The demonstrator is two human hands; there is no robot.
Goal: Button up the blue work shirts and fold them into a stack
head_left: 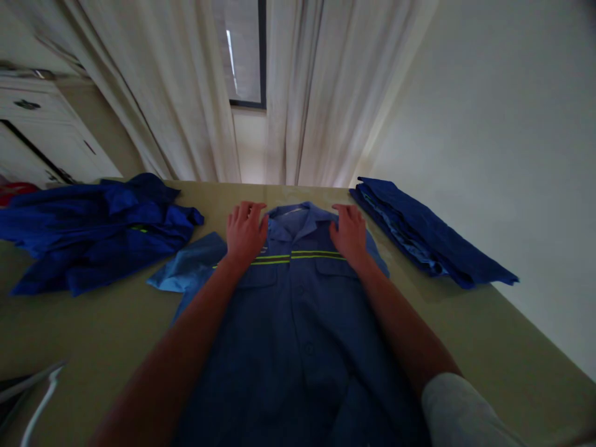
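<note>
A blue work shirt (302, 310) lies front up, its collar (294, 218) at the far end and yellow-green stripes across the chest. My left hand (245, 231) rests at the shoulder left of the collar, thumb and fingers apart. At the opposite shoulder is my right hand (350, 233), its thumb also spread from the fingers. Both hands seem to touch the cloth without gripping it. The shirt's left-side sleeve (193, 264) sticks out beyond my left forearm; my right hand and forearm partly cover the other sleeve.
Crumpled dark blue clothing (102, 230) lies on the table (116, 335) at the left. A folded blue stack (428, 233) lies at the right beside the wall (521, 155). Curtains (177, 81) hang behind; a white cabinet (51, 136) stands far left. A white strip (41, 403) shows at lower left.
</note>
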